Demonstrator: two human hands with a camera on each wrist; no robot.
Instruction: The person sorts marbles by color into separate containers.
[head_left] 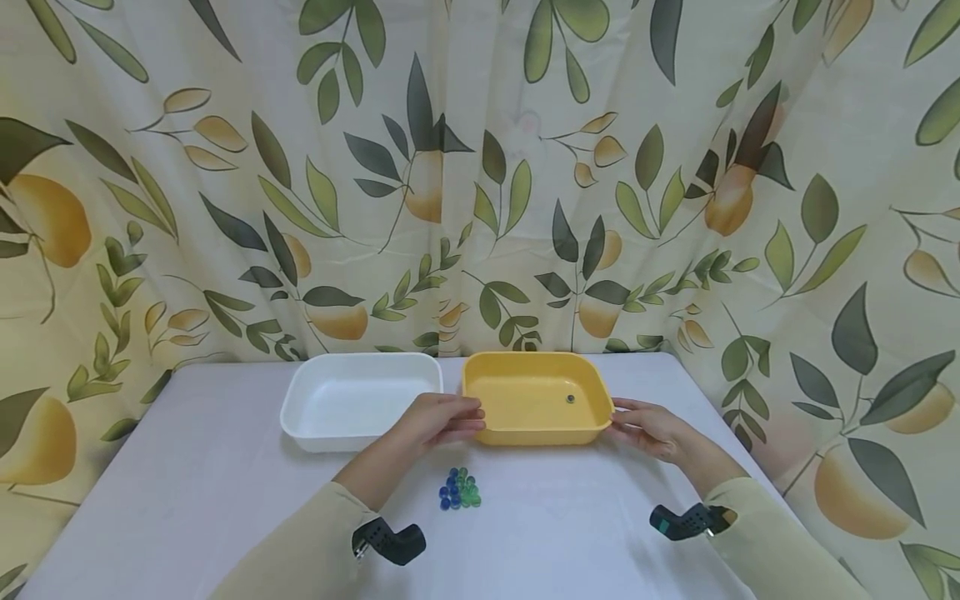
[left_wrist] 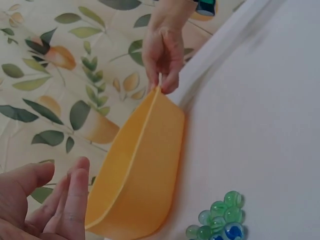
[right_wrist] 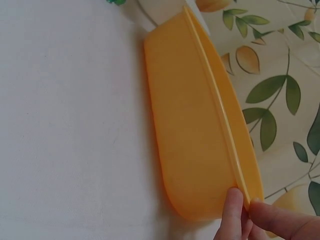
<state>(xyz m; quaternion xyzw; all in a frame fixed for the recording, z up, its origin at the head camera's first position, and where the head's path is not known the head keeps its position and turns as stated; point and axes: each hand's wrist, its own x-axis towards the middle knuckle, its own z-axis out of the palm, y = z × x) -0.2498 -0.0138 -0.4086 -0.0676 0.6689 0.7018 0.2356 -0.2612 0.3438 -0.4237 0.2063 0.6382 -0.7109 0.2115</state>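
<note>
A yellow tray [head_left: 543, 435] stands on the table, with one small dark round piece [head_left: 570, 399] inside it. At its right end my right hand [head_left: 651, 429] pinches the rim between thumb and fingers, as the right wrist view shows up close [right_wrist: 255, 220]. My left hand [head_left: 442, 418] is at the tray's left end, thumb and fingers spread apart and fingertips right beside the wall. In front of the tray lies a cluster of blue marbles [head_left: 450, 492] and green marbles [head_left: 469, 492].
A white tray [head_left: 300, 429] stands left of the yellow one, partly behind my left forearm. Both are near the back edge of the white-covered table [head_left: 187, 500]. A leaf-and-fruit patterned curtain [head_left: 480, 275] hangs behind.
</note>
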